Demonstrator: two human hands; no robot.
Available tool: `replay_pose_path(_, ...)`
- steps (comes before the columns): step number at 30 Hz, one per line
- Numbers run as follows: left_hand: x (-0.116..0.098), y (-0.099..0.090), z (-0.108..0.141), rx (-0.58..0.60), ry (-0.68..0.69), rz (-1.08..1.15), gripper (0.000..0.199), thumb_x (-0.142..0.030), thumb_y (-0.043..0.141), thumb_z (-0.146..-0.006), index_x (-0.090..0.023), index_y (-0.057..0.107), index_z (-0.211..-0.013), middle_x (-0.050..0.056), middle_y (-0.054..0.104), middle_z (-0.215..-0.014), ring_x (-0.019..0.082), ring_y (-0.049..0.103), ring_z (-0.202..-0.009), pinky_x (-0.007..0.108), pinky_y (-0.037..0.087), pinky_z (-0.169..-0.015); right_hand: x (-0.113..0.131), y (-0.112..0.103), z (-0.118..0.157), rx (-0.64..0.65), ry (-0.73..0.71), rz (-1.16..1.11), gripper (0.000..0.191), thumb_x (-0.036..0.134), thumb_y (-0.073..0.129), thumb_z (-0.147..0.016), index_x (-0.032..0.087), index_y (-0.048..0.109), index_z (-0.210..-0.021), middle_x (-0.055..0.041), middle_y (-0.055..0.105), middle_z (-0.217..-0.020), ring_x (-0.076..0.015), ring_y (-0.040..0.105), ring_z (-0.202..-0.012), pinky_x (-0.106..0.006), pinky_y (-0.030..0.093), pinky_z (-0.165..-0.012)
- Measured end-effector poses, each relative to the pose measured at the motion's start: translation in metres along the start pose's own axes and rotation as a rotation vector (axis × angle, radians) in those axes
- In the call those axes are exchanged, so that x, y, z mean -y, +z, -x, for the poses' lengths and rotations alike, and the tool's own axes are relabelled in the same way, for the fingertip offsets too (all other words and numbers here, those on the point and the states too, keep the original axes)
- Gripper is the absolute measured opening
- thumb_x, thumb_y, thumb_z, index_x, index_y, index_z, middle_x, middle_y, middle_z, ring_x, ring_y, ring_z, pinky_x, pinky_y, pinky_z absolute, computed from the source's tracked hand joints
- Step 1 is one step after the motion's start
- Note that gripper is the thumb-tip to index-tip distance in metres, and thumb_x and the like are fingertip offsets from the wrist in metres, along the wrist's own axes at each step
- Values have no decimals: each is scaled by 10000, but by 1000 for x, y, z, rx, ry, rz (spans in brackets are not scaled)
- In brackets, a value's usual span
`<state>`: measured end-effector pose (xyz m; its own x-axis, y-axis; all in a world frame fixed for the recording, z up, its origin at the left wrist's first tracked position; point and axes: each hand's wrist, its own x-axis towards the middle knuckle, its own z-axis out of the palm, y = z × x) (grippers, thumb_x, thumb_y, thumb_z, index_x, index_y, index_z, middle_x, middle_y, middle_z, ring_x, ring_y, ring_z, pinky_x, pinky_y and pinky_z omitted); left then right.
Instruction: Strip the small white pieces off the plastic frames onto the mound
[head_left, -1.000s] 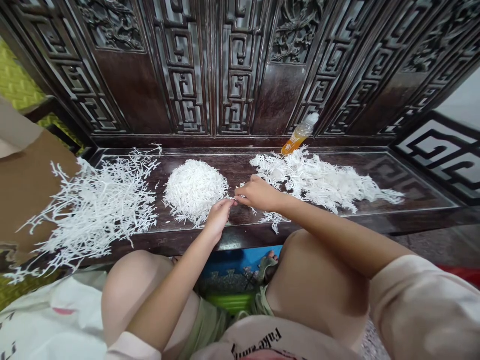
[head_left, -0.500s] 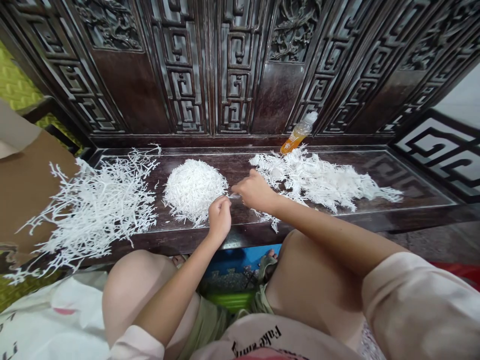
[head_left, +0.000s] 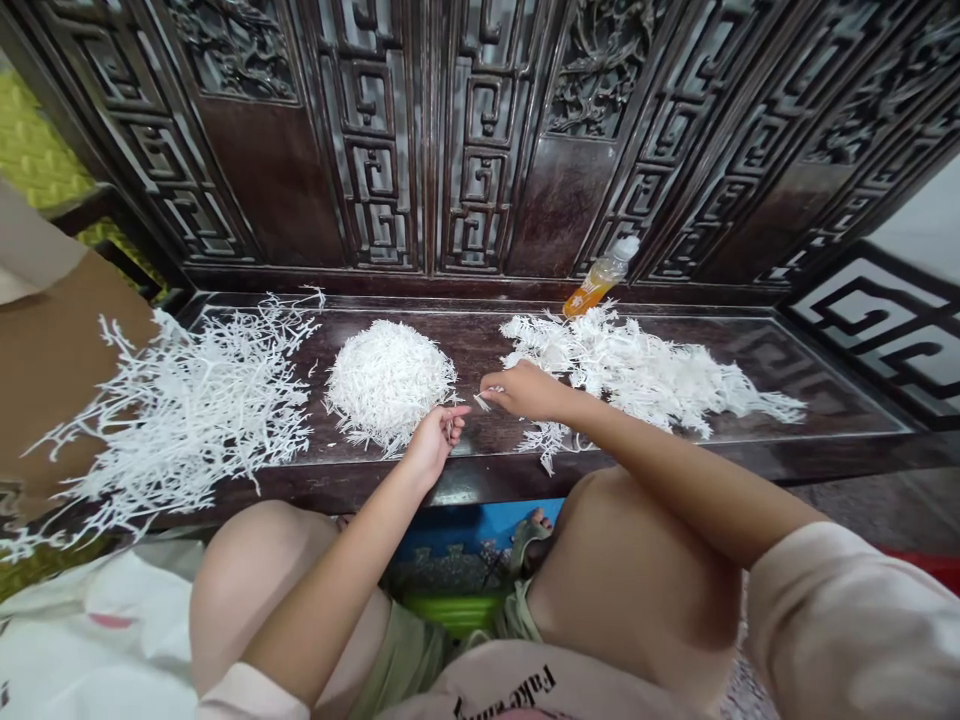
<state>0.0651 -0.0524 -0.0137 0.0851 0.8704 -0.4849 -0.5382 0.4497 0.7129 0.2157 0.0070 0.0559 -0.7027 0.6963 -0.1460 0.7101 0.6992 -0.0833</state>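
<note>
You've got even, soft, bright light, with only faint shadow under your right hand (head_left: 529, 392). There's mild sheen on the dark desk (head_left: 480, 345). Fisheye bends the carved wooden screen (head_left: 847, 130) toward the frame edges; focus looks sharp, no visible blur.

Orange drink bottle (head_left: 602, 279), carved dark wood panels (head_left: 480, 130), brown cardboard sheet (head_left: 60, 350), green woven mat (head_left: 37, 140)

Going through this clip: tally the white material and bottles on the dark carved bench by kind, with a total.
Loose heaps of white branching sprigs: 2
Rounded mound of short white pieces: 1
Clear plastic bottle of orange liquid: 1
Total: 4
</note>
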Motion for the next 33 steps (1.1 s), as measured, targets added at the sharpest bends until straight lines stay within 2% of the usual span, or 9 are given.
replay_pose_path(4, 1, 3, 7, 97, 57, -54, 141, -246, 518, -632, -144, 499, -728, -59, 362, -543, 22, 293, -417, 174, 180, -416, 15, -3, -3, -7, -62, -45, 278, 331, 341, -848, 197, 584, -861, -26, 632, -706, -146, 538, -650, -249, 262, -672)
replay_pose_path(6, 1, 4, 11, 129, 93, -108, 201, -324, 562, -642, -164, 452, -694, -70, 338, -540, 23, 272, -416, 178, 179, -425, 19, -5, -4, -16, -77, -55, 275, 313, 334, -850, 187, 579, -858, -30, 627, -708, -144, 531, -650, -251, 257, -679)
replay_pose_path(9, 0, 5, 14, 56, 233, -273, 254, -396, 552, -663, -171, 434, -650, -70, 320, -532, 37, 266, -436, 190, 200, -445, 22, -5, -4, -33, -92, -59, 271, 304, 326, -852, 182, 568, -855, -30, 620, -708, -139, 517, -635, -256, 249, -685)
replay_pose_path(12, 2, 4, 13, -14, 374, -439, 223, -359, 506, -699, -169, 438, -605, -56, 341, -537, 60, 313, -495, 196, 241, -486, 24, -2, -3, -30, -106, -53, 288, 318, 307, -860, 175, 555, -833, -29, 613, -690, -129, 497, -604, -263, 237, -697)
replay_pose_path(18, 7, 2, 11, -27, 357, -489, 189, -203, 370, -711, -172, 352, -525, -39, 326, -518, 82, 304, -500, 213, 232, -479, 27, 3, -1, 37, -176, -14, 262, 283, 319, -850, 175, 552, -797, -26, 613, -665, -123, 480, -588, -266, 204, -671)
replay_pose_path(22, 7, 4, 11, -86, 434, -497, 194, -205, 356, -687, -177, 309, -501, -37, 285, -503, 89, 285, -511, 224, 215, -488, 29, -2, -2, -80, -211, 97, 213, 194, 367, -795, 169, 568, -728, -49, 632, -696, -140, 494, -658, -291, 175, -675)
replay_pose_path(25, 2, 8, 11, -115, 445, -454, 191, -226, 368, -670, -177, 312, -494, -36, 291, -506, 92, 290, -519, 228, 220, -497, 32, -5, -4, -164, -183, 153, 207, 172, 381, -760, 172, 582, -709, -56, 636, -687, -150, 496, -659, -308, 168, -672)
replay_pose_path(30, -5, 17, 27, -164, 316, -306, 168, -226, 346, -656, -187, 278, -507, -40, 256, -497, 89, 235, -480, 235, 205, -473, 34, -4, -11, -172, -128, 160, 177, 160, 415, -730, 184, 590, -737, -50, 637, -686, -159, 516, -655, -312, 180, -672)
replay_pose_path(33, -4, 19, 47, -79, 408, -400, 192, -190, 331, -639, -185, 241, -470, -32, 227, -483, 94, 231, -478, 242, 201, -474, 10, -9, -13, -150, 92, 190, 169, 129, 420, -733, 160, 585, -750, -71, 634, -675, -156, 518, -628, -328, 192, -718)
